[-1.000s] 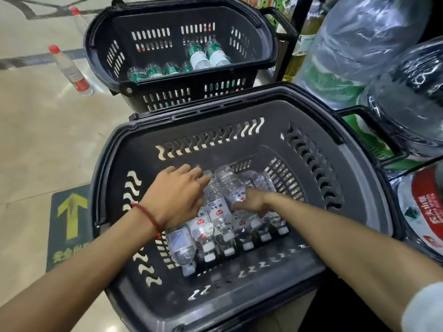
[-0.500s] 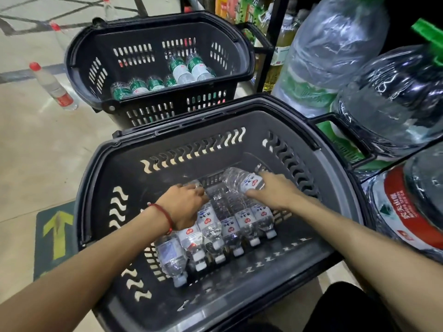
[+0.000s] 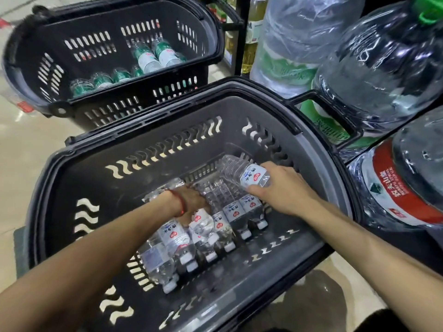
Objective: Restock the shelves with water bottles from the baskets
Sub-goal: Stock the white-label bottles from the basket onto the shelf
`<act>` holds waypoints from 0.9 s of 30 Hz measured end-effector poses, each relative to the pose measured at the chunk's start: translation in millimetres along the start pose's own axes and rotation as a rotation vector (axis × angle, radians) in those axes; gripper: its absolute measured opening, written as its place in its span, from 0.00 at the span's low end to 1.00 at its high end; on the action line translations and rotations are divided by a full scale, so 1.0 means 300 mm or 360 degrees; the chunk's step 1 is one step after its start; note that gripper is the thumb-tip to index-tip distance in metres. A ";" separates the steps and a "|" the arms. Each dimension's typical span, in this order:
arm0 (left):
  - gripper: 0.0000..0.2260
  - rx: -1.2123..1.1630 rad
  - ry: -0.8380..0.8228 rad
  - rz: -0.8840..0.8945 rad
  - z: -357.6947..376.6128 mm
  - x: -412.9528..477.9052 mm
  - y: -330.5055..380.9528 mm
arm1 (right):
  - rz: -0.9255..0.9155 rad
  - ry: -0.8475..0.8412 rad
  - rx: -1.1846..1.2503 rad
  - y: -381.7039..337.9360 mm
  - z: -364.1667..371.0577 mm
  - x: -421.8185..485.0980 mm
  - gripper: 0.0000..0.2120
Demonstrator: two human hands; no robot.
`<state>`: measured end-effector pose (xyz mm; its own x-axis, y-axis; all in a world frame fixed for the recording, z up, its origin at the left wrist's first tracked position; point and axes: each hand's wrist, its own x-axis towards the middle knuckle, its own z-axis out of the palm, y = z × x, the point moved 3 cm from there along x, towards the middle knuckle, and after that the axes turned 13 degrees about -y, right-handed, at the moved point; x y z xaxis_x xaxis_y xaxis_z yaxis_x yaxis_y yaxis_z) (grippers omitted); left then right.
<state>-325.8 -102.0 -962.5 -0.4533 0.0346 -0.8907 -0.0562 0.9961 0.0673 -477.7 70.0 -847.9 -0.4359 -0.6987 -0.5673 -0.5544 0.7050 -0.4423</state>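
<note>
The right hand (image 3: pixel 284 188) gripped a clear water bottle (image 3: pixel 249 174) at its white label, holding it above the far end of the row of bottles (image 3: pixel 225 224) that lay in the dark basket (image 3: pixel 96 178). The left hand (image 3: pixel 191 200) was sunk into that row just beside the right hand. Its fingers were hidden, so its grasp could not be told. Beyond both hands stood a second basket (image 3: pixel 31 58) holding green-labelled bottles (image 3: pixel 153 57). Large water jugs (image 3: pixel 383 68) sat outside the right hand.

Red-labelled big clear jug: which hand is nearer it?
Right. The right hand, gripping a small clear plastic bottle, is just left of the red-labelled clear jug; the left hand is farther left.
</note>
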 end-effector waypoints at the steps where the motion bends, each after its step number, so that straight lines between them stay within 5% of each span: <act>1: 0.34 -0.0032 0.0045 0.0016 0.003 0.006 -0.014 | -0.0001 0.0001 0.0012 0.006 0.001 0.003 0.19; 8: 0.44 -0.0057 0.0235 -0.0065 0.069 0.094 -0.015 | 0.0080 0.0029 0.0012 0.037 -0.018 0.033 0.18; 16: 0.27 -0.0408 0.0537 -0.0067 0.105 0.096 -0.032 | 0.0101 0.0061 0.0047 0.023 -0.012 0.042 0.24; 20: 0.36 -0.0354 0.0769 0.0051 0.090 0.007 -0.015 | 0.0057 0.0151 0.0009 -0.014 -0.028 0.004 0.34; 27: 0.36 -0.1237 0.1338 0.0100 0.052 -0.222 0.008 | 0.0033 0.0193 0.0123 -0.044 -0.046 -0.075 0.37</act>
<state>-282.0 -100.7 -910.1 -0.9093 -0.2735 -0.3136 -0.4143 0.6654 0.6210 -470.4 74.8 -819.8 -0.5318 -0.6902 -0.4907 -0.4902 0.7234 -0.4862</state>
